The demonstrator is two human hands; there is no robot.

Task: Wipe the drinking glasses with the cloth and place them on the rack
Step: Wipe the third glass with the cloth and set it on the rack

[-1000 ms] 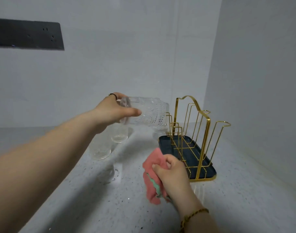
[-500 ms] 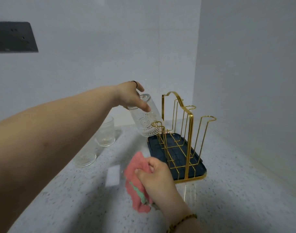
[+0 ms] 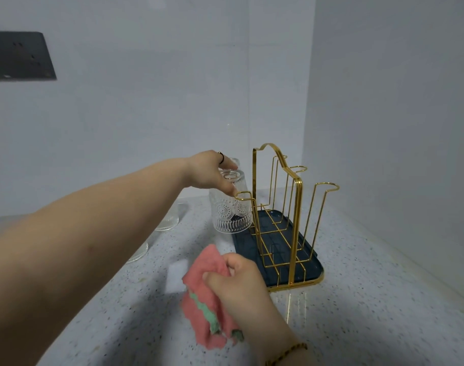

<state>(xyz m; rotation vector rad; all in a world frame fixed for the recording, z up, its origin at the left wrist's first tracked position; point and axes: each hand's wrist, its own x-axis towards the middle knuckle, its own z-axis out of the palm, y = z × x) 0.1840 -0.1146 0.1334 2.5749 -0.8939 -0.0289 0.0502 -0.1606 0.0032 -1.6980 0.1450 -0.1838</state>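
The speckled grey stone countertop (image 3: 370, 299) is hard, so anything I let slip here probably chips or shatters. On it stands the tall gold wire rack (image 3: 295, 220) in its dark blue tray (image 3: 283, 249), and it looks light enough that a knock from the side could tip it or make it skid. My left hand (image 3: 209, 171) grips the embossed clear drinking glass (image 3: 229, 210) by its upturned base, fingers curled over the top. The mouth faces down at the tray's near left edge, just beside the front looped wire peg (image 3: 242, 195), and I cannot tell whether glass and wire touch. If I lower it off-centre, the rim may catch the loop, ring against the metal, or land half on the tray lip and roll off. Two more clear glasses (image 3: 170, 220) stand on the counter under my outstretched left forearm, which hides part of them, and drawing my arm back low could sweep them over. My right hand (image 3: 238, 283) bunches the pink and green cloth (image 3: 207, 313) in a closed fist near the tray's front corner, and a trailing fold could snag the wire
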